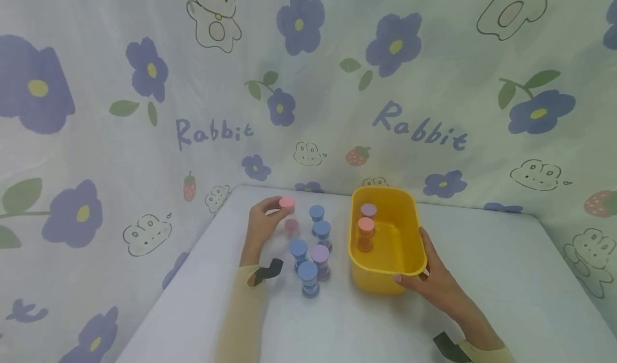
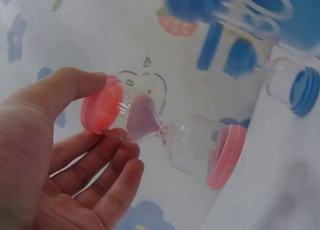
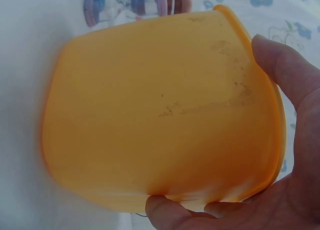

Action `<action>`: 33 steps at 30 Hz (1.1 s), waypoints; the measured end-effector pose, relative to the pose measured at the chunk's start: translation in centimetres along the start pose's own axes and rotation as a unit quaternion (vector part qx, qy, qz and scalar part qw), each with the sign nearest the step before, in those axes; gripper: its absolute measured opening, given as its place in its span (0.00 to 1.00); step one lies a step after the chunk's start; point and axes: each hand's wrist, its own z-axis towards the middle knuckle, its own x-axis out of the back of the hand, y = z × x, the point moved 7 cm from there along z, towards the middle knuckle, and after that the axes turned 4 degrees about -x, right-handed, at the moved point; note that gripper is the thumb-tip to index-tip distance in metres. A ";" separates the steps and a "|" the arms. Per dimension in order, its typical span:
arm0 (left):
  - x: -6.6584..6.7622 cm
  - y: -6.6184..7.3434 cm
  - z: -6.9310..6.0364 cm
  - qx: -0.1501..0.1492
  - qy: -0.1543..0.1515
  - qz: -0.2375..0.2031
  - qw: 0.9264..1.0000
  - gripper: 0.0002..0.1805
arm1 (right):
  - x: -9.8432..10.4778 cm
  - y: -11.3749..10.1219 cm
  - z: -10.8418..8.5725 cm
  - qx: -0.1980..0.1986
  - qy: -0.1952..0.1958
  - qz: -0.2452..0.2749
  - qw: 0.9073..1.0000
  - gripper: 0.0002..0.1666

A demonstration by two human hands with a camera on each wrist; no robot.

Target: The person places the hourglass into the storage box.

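My left hand (image 1: 264, 225) pinches the top cap of a pink hourglass (image 2: 142, 117) between thumb and fingers; in the left wrist view its glass shows purplish sand. My right hand (image 1: 441, 285) grips the near right corner of a yellow bin (image 1: 381, 282), thumb and fingers on its rim and side. Inside the bin, on its left side, stand a pink hourglass (image 1: 366, 234) and a purple-capped one (image 1: 368, 210). Between the left hand and the bin stand several blue hourglasses (image 1: 308, 280) and a purple one (image 1: 320, 261).
The white table (image 1: 193, 309) carries the hourglasses and the bin. Behind it hangs a pale curtain (image 1: 328, 84) printed with flowers, rabbits and strawberries. The blue hourglasses stand close to the left forearm, and the bin's left wall is just beyond them.
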 end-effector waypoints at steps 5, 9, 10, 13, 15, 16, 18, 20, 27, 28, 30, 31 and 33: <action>0.7 1.9 -0.3 -0.023 0.012 -0.018 1.000 0.26 | 0.0 0.0 0.0 0.006 -0.001 0.003 1.000 0.74; 0.6 3.4 -0.5 -0.047 0.010 -0.041 0.998 0.25 | 0.1 -0.1 0.0 0.009 0.002 0.003 1.000 0.74; 0.5 3.8 -0.5 -0.052 0.009 -0.045 0.998 0.24 | 0.1 -0.1 0.0 0.010 0.003 0.003 1.000 0.74; 0.2 5.2 -0.9 -0.072 0.004 -0.063 0.995 0.23 | 0.1 -0.1 -0.1 0.013 0.004 0.004 1.000 0.74; 0.0 6.0 -1.1 -0.083 -0.001 -0.069 0.994 0.22 | 0.1 -0.2 -0.1 0.015 0.004 0.005 1.000 0.73; -0.1 6.4 -1.2 -0.086 -0.003 -0.070 0.994 0.22 | 0.1 -0.2 -0.1 0.015 0.003 0.005 1.000 0.73; -0.4 7.1 -1.5 -0.094 -0.006 -0.072 0.993 0.22 | 0.1 -0.3 -0.2 0.015 0.002 0.005 1.000 0.73; -0.7 7.7 -1.7 -0.104 -0.012 -0.073 0.992 0.22 | 0.1 -0.3 -0.2 0.014 0.002 0.002 1.000 0.73; -1.6 9.4 -2.4 -0.125 -0.029 -0.083 0.988 0.20 | 0.1 -0.2 -0.1 0.021 0.005 0.005 1.000 0.73; -1.8 9.6 -2.5 -0.126 -0.030 -0.084 0.988 0.20 | 0.1 -0.2 -0.1 0.022 0.005 0.005 1.000 0.73; -2.0 10.0 -2.7 -0.127 -0.032 -0.089 0.987 0.20 | 0.1 -0.2 0.0 0.023 0.005 0.008 1.000 0.73; -2.1 10.2 -2.8 -0.127 -0.033 -0.091 0.987 0.20 | 0.1 -0.2 0.0 0.022 0.005 0.008 1.000 0.73; -2.4 10.5 -3.0 -0.128 -0.037 -0.095 0.987 0.20 | 0.0 -0.2 0.0 0.021 0.004 0.010 1.000 0.73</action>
